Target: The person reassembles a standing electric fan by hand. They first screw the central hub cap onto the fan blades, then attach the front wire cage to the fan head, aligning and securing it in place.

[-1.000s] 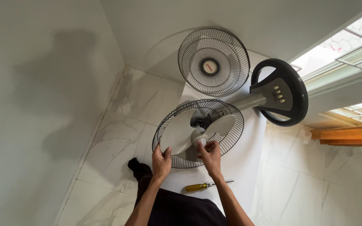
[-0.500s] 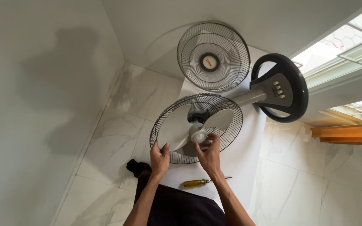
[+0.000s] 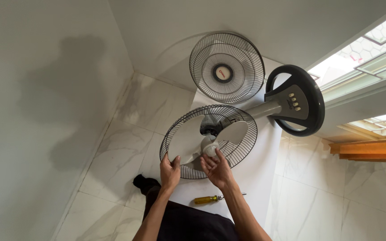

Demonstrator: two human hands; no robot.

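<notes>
The white blade cap (image 3: 209, 150) sits at the hub of the fan blades (image 3: 188, 138), centre of the rear wire guard (image 3: 242, 145), which lies face up on the white sheet (image 3: 258, 174) on the marble floor (image 3: 112, 147). Your right hand (image 3: 217, 169) is on the cap: fingertips (image 3: 218, 154) touch its near side, palm open upward, so contact rather than a full clamp; how hard you grip I cannot tell. Your left hand (image 3: 169, 172) is closed on the guard's near-left rim, thumb over the wire. The hands are apart, both on the fan head. The grey neck (image 3: 264, 108) runs from the head to the round black base (image 3: 296, 100) with its row of buttons, lying on its side to the right. The loose front guard (image 3: 227, 67) leans against the wall behind. A yellow-handled screwdriver (image 3: 208, 199) lies on the sheet just beside your right forearm, untouched.
</notes>
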